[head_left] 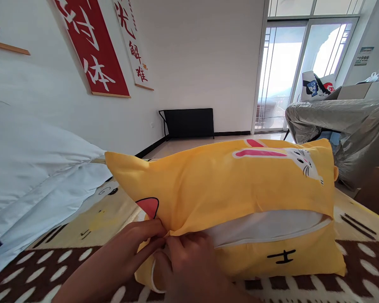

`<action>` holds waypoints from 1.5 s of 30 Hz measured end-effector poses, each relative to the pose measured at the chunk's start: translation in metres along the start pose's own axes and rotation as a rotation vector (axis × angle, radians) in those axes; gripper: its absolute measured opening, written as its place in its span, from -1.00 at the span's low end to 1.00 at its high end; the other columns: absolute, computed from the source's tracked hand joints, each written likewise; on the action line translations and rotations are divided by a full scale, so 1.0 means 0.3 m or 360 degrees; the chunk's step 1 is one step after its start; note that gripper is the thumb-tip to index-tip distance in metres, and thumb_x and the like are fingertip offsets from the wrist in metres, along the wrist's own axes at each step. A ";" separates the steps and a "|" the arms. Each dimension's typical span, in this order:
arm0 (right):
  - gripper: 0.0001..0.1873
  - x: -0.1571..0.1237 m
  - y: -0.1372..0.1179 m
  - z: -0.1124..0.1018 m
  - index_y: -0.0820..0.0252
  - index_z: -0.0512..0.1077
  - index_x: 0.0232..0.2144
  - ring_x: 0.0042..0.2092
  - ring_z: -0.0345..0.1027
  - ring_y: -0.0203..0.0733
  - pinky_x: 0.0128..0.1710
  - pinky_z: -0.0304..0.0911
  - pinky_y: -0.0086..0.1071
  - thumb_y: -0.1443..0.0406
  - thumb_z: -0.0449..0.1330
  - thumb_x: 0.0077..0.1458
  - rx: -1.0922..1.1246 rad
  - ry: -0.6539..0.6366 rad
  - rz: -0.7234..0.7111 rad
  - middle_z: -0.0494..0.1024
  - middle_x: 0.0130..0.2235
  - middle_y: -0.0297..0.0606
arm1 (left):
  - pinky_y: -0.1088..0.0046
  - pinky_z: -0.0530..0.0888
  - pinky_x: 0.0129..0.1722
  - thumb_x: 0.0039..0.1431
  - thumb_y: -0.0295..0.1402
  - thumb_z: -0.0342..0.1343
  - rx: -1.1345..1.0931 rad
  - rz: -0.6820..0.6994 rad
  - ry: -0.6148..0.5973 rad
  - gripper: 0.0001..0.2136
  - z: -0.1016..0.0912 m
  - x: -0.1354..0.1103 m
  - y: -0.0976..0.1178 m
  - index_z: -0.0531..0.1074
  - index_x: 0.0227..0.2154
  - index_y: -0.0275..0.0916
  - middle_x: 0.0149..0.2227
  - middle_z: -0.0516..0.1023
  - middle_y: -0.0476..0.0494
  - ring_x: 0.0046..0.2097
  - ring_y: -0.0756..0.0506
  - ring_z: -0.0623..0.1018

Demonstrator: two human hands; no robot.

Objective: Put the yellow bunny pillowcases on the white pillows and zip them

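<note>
A yellow pillowcase [227,185] with a cartoon rabbit print lies in front of me on a patterned bedspread [82,252]. Its near edge gapes open and the white pillow insert [265,227] shows inside. My left hand [135,244] pinches the yellow fabric at the left end of that opening, fingers closed. My right hand [189,263] is pressed against it from the right, fingers closed on the same edge of the cover. Whether a zipper pull sits between the fingers I cannot make out.
A white duvet [28,168] is bunched up on the left. A grey plastic-covered sofa [344,126] stands at the right, a black radiator [189,122] by the far wall, glass doors [290,71] behind. Red and white banners [94,46] hang on the wall.
</note>
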State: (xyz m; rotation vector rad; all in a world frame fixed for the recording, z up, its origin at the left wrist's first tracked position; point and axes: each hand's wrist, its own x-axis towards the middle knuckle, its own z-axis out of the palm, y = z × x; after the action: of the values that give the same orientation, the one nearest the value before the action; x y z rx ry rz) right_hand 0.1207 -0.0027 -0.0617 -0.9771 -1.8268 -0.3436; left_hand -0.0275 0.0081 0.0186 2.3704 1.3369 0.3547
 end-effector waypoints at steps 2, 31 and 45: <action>-0.90 0.006 -0.001 -0.008 0.14 0.28 -0.45 -0.54 0.33 -0.21 -0.53 0.06 -0.33 0.32 0.18 -0.03 0.0002 0.0009 0.0000 0.45 -0.57 -0.42 | 0.65 0.34 -0.29 0.25 -0.27 -0.09 -0.0030 -0.0010 -0.0017 -0.78 -0.001 0.000 0.004 0.43 -0.39 -0.18 -0.36 0.52 0.04 -0.32 0.03 0.46; -0.65 -0.029 0.009 0.036 0.22 0.27 -0.28 -0.52 0.26 -0.24 -0.50 0.07 -0.34 0.52 0.06 -0.22 0.0034 -0.0296 -0.0250 0.43 -0.49 -0.36 | 0.58 0.33 -0.32 0.24 -0.23 -0.13 0.0135 -0.0043 0.0026 -0.75 0.006 -0.008 -0.022 0.37 -0.42 -0.21 -0.38 0.49 -0.03 -0.34 -0.02 0.44; -0.94 -0.041 -0.002 0.036 0.19 0.28 -0.45 -0.49 0.33 -0.23 -0.40 0.18 -0.30 0.41 0.03 0.03 0.0068 -0.0199 -0.0193 0.45 -0.51 -0.32 | 0.56 0.33 -0.36 0.25 -0.19 -0.14 0.0123 -0.0038 0.0048 -0.71 0.005 -0.003 -0.018 0.36 -0.44 -0.23 -0.42 0.48 -0.02 -0.38 -0.01 0.43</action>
State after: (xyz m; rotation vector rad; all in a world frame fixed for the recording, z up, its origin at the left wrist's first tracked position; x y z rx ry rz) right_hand 0.1156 -0.0023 -0.0771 -0.8772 -2.0046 -0.3223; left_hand -0.0314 0.0096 0.0148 2.4183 1.4157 0.3390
